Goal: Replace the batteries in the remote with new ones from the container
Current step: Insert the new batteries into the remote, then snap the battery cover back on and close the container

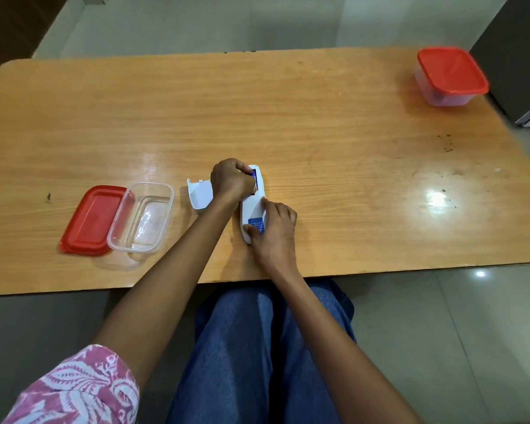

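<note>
While the remote [253, 206] is steadied by the right hand [276, 228], a battery [253, 175] pinched in the left hand [231, 180] could be seated reversed.

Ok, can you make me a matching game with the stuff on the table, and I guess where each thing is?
Things:
1. remote
2. battery cover
3. loose red lid
4. closed container

Places:
A. far right corner of the table
B. lying just left of the left hand
C. held under both hands, right hand on its near end
D. left of the open clear container, touching it

Pairs: 1-C, 2-B, 3-D, 4-A
</note>
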